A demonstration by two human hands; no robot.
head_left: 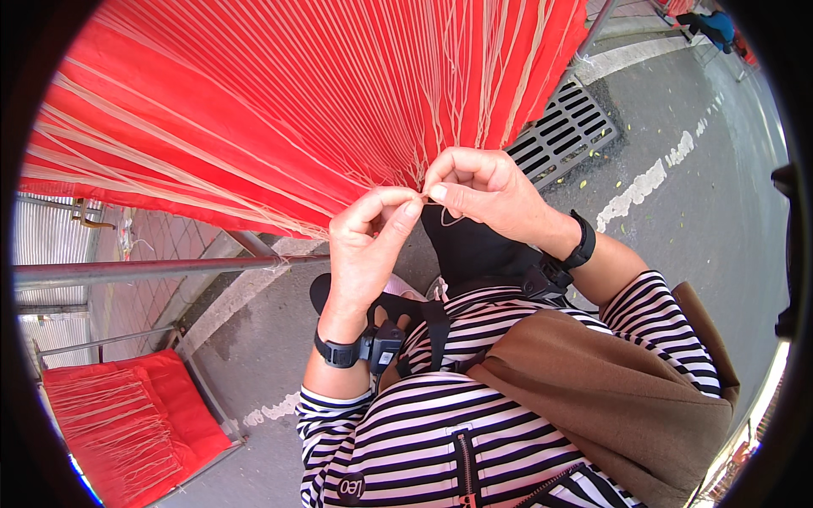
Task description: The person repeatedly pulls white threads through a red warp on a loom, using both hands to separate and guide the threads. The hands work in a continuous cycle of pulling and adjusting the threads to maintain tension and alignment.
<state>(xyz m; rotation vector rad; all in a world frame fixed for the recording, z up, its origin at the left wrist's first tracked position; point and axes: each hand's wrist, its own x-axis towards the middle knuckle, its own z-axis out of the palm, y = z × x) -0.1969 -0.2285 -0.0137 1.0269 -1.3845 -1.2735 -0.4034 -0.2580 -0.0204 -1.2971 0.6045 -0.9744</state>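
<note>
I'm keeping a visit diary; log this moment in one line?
left hand: pinching beige threads | right hand: pinching beside it | beyond: red fabric | ground: drain grate

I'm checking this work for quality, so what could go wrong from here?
A stray strand might get pinched in, since the left hand and right hand meet right where the threads crowd together. The small loop dangling below the right hand could perhaps tangle. Other threads bunch at the red cloth's edge beside the left hand, so they might snag on it.
</note>
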